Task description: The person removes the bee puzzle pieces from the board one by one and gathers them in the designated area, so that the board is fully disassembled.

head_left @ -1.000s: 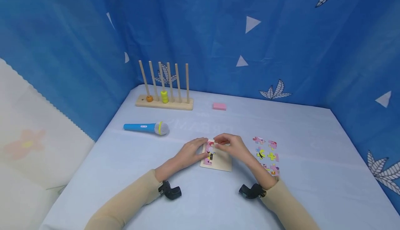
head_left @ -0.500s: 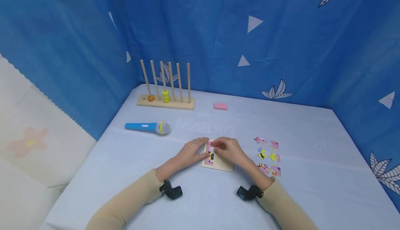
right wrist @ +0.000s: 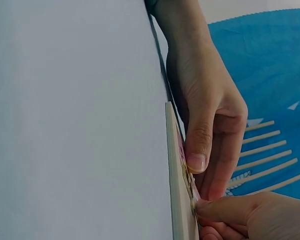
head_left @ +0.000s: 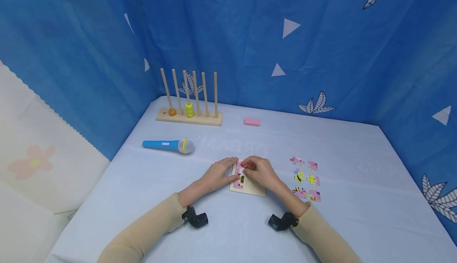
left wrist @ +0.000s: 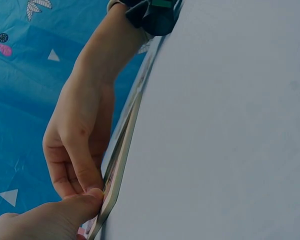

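Observation:
A wooden puzzle board (head_left: 256,189) lies at the middle of the table, with pink picture pieces (head_left: 238,184) along its left side. My left hand (head_left: 214,174) rests at the board's left edge, thumb on the pieces and fingers extended along the outside. My right hand (head_left: 263,172) is over the board's upper part, its thumb and fingertips pinching a puzzle piece mostly hidden by them. The right wrist view shows my left thumb (right wrist: 197,160) on the board's face and my right hand (right wrist: 260,215) close beneath it. In the left wrist view the board's edge (left wrist: 121,170) is seen side-on.
Several loose puzzle pieces (head_left: 299,176) lie right of the board. A blue toy microphone (head_left: 166,145) lies to the left. Behind stand a wooden peg rack (head_left: 189,120) with orange and yellow beads and a pink block (head_left: 252,121). A blue curtain (head_left: 228,37) bounds the table's back.
My right hand has come slightly down and left onto the board's upper part, its fingertips closer to the pieces. My left hand stays put on the board.

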`<state>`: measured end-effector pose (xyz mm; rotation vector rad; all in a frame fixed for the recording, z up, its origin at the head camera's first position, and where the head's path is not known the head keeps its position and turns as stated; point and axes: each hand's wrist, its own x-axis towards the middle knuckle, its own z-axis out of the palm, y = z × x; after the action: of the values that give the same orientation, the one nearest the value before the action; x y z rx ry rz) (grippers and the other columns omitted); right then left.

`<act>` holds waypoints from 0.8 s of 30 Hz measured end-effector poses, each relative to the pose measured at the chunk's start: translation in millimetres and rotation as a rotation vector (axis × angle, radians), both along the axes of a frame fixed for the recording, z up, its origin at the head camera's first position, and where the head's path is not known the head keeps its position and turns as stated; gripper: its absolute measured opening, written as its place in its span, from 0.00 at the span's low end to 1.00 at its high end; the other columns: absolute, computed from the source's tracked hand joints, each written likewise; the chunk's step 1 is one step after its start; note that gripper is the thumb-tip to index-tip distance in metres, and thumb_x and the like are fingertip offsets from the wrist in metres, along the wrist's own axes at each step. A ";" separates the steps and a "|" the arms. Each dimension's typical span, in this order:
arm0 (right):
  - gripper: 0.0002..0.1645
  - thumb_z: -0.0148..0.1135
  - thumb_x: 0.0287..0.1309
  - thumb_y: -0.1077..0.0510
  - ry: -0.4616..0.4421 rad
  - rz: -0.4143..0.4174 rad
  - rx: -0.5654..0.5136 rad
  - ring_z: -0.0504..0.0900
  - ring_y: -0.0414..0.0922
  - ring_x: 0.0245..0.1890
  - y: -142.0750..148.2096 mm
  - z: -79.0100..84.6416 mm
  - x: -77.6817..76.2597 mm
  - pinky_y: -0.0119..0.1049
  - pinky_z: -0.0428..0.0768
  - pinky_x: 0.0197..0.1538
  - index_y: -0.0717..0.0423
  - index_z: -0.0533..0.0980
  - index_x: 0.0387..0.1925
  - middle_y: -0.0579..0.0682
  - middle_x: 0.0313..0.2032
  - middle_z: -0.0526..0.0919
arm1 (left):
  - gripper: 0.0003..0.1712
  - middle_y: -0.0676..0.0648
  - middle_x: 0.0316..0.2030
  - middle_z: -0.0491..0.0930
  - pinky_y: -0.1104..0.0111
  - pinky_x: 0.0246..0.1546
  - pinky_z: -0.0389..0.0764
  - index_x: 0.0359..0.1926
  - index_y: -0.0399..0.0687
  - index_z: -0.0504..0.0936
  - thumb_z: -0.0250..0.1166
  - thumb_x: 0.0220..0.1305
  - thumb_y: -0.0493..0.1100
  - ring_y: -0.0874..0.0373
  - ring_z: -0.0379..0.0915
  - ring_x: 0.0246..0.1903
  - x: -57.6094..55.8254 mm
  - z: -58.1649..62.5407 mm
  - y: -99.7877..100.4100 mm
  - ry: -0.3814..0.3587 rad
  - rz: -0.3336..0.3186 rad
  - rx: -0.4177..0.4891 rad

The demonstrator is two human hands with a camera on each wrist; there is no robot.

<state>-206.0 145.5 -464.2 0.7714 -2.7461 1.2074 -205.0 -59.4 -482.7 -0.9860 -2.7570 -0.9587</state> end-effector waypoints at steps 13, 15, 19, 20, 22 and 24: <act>0.10 0.67 0.52 0.67 0.049 0.025 0.005 0.79 0.39 0.30 -0.8 -1.9 -1.6 0.30 0.80 0.34 0.58 0.81 0.38 0.45 0.30 0.81 | 0.35 0.38 0.59 0.71 0.57 0.59 0.68 0.62 0.35 0.70 0.66 0.60 0.52 0.47 0.66 0.60 1.3 1.8 0.2 -0.023 0.001 -0.008; 0.09 0.67 0.52 0.67 0.064 0.023 0.011 0.79 0.39 0.30 -1.2 -0.9 -1.3 0.31 0.80 0.34 0.58 0.81 0.38 0.45 0.30 0.81 | 0.35 0.38 0.59 0.71 0.57 0.59 0.68 0.62 0.35 0.70 0.66 0.60 0.52 0.47 0.65 0.60 1.3 2.0 0.3 -0.031 0.005 -0.006; 0.09 0.67 0.51 0.67 0.091 0.008 0.016 0.79 0.39 0.30 0.7 5.9 -0.8 0.32 0.80 0.35 0.58 0.81 0.36 0.45 0.30 0.81 | 0.35 0.37 0.59 0.71 0.57 0.60 0.67 0.62 0.35 0.70 0.66 0.60 0.52 0.46 0.66 0.60 1.2 1.6 0.0 -0.020 0.004 0.001; 0.09 0.67 0.51 0.68 0.093 0.003 0.018 0.80 0.40 0.31 2.6 8.7 -1.2 0.33 0.80 0.36 0.58 0.82 0.36 0.45 0.30 0.82 | 0.35 0.37 0.59 0.71 0.57 0.60 0.67 0.62 0.35 0.70 0.66 0.60 0.52 0.46 0.66 0.60 1.3 1.7 -0.2 -0.015 0.003 0.002; 0.09 0.67 0.51 0.67 0.087 -0.013 0.024 0.80 0.41 0.31 8.0 16.3 -2.9 0.35 0.81 0.37 0.58 0.82 0.36 0.46 0.31 0.83 | 0.35 0.37 0.59 0.71 0.58 0.60 0.67 0.62 0.35 0.70 0.66 0.60 0.52 0.46 0.66 0.60 1.3 1.9 -0.6 -0.007 0.001 0.004; 0.09 0.67 0.52 0.67 0.073 -0.038 0.032 0.81 0.42 0.33 16.1 24.2 -6.0 0.37 0.81 0.38 0.58 0.82 0.37 0.47 0.32 0.83 | 0.36 0.37 0.59 0.71 0.58 0.60 0.67 0.62 0.34 0.70 0.66 0.60 0.52 0.46 0.66 0.60 1.7 2.8 -0.8 -0.005 0.000 0.006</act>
<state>-212.0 161.6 -440.0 0.7467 -2.7153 1.1078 -203.3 -60.2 -479.9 -0.9843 -2.7562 -0.9697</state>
